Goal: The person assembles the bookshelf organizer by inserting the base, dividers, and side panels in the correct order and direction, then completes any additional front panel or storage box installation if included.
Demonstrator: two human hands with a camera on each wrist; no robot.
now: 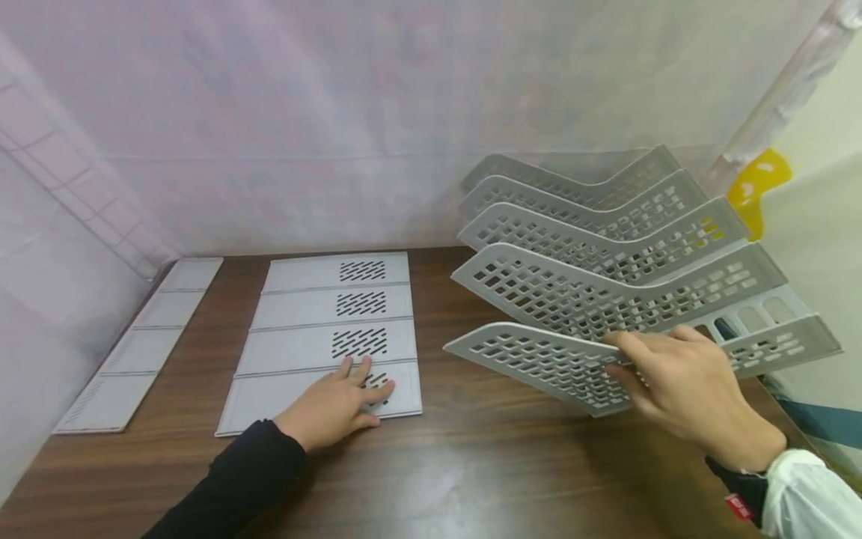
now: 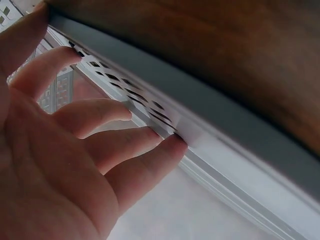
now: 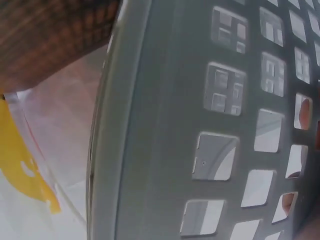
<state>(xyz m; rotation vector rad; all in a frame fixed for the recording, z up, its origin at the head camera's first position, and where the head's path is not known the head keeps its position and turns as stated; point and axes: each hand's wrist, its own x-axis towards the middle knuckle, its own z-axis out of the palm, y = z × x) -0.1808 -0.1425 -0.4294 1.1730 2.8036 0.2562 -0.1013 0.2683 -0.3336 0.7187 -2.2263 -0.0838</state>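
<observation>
A grey file rack of several perforated dividers (image 1: 539,292) is at the right in the head view, tilted. My right hand (image 1: 694,389) grips the top edge of its nearest divider (image 1: 539,355), thumb on the near side. The right wrist view is filled by a perforated grey panel (image 3: 160,150). Spread fingers of my left hand (image 1: 337,404) rest on the near end of a flat light-grey panel (image 1: 283,397), over its slots. In the left wrist view the fingertips of that hand (image 2: 90,145) touch the slotted surface (image 2: 145,100).
A narrow light-grey panel (image 1: 144,337) lies at the far left of the brown wooden table (image 1: 438,479). Pale sheeting (image 1: 303,150) hangs behind the table. At the right, beyond the rack, is a yellow cutout shape (image 1: 757,187).
</observation>
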